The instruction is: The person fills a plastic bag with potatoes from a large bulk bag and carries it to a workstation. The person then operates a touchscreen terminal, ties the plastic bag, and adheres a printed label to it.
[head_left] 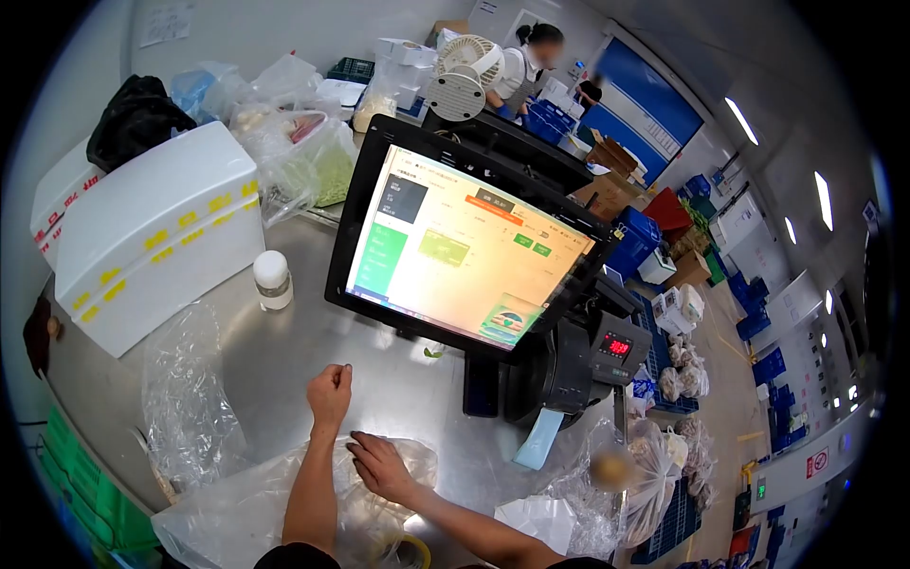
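Note:
My left hand (330,396) is above the steel table (313,332), its fingers curled closed; what they hold, if anything, is hidden. Lower and to the right, my right hand (383,468) rests on a clear plastic bag (256,503), fingers stretched out and slightly apart. The bag spreads beneath both forearms. A roll of tape (413,550) shows at the bottom, beside my right forearm. Beyond my hands stands a touch screen (464,251), lit in orange and green. A dark phone (482,385) lies below its lower edge.
White foam boxes (156,237) stand at the left, near a white-capped bottle (273,280) and crumpled clear plastic (185,398). Right of the screen is a label printer (559,370) with a blue strip hanging out. Bagged goods (654,474) stand at the right. A person (521,71) works farther back.

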The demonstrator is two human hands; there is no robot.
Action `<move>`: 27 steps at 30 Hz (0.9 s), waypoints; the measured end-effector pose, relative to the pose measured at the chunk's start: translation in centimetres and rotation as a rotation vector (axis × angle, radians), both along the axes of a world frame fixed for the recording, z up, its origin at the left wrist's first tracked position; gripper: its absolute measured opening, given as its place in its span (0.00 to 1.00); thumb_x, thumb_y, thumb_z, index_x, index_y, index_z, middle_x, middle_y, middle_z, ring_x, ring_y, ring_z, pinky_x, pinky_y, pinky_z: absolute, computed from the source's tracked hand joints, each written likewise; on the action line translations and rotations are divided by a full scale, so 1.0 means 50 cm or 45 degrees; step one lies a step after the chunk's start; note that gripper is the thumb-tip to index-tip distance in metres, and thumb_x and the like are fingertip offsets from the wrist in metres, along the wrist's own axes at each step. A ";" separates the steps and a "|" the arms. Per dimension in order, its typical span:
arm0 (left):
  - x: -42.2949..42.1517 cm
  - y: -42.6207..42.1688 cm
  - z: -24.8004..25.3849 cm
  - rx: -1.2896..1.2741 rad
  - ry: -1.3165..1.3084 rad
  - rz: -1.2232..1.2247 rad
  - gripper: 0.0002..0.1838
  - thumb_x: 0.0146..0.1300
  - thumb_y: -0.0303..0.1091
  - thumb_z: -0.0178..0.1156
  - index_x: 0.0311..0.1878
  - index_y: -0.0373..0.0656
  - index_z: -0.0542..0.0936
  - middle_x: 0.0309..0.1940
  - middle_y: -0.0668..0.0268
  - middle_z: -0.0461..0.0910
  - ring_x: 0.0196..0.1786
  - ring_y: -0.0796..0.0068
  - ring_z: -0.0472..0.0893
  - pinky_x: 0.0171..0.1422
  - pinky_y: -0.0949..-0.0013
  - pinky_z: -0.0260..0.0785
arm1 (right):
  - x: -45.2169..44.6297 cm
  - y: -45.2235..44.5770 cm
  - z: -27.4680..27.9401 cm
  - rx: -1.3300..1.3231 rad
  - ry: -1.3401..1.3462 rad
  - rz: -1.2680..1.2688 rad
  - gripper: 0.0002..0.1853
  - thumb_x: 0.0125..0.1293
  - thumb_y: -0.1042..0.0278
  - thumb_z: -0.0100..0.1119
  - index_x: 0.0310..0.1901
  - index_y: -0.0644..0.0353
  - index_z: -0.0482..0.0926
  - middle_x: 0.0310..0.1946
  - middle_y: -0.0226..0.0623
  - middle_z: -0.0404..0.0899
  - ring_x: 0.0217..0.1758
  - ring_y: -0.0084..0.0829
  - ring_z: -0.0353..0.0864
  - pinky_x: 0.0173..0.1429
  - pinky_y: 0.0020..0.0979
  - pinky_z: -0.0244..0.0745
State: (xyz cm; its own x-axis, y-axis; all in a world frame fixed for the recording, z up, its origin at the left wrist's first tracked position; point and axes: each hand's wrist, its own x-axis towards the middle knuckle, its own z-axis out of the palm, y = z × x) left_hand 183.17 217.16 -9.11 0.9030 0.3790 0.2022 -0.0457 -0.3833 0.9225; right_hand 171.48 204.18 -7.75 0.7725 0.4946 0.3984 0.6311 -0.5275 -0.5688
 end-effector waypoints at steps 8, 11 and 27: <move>-0.001 0.000 0.007 0.059 -0.050 0.003 0.14 0.60 0.39 0.60 0.26 0.37 0.78 0.16 0.56 0.73 0.18 0.59 0.72 0.26 0.62 0.63 | 0.000 -0.002 -0.009 -0.009 0.016 0.010 0.18 0.59 0.75 0.57 0.53 0.66 0.73 0.57 0.48 0.70 0.58 0.46 0.70 0.60 0.41 0.65; 0.002 -0.001 0.003 0.060 -0.065 0.013 0.14 0.60 0.39 0.60 0.26 0.37 0.78 0.15 0.56 0.73 0.17 0.59 0.72 0.26 0.61 0.63 | -0.001 -0.002 -0.005 -0.018 0.045 0.020 0.19 0.60 0.76 0.56 0.53 0.67 0.72 0.58 0.49 0.69 0.60 0.47 0.69 0.62 0.42 0.64; -0.005 0.001 0.023 0.102 -0.028 -0.017 0.14 0.61 0.39 0.60 0.28 0.36 0.79 0.17 0.57 0.75 0.18 0.62 0.73 0.27 0.63 0.64 | -0.004 -0.003 0.000 0.035 0.045 0.016 0.18 0.60 0.76 0.56 0.53 0.66 0.72 0.57 0.48 0.69 0.59 0.47 0.69 0.61 0.43 0.64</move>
State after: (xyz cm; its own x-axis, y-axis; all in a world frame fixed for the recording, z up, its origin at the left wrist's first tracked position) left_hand 182.91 217.21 -7.97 0.9030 0.3485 0.2514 -0.0716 -0.4548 0.8877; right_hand 171.29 204.03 -7.76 0.7799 0.4938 0.3847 0.6171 -0.5034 -0.6049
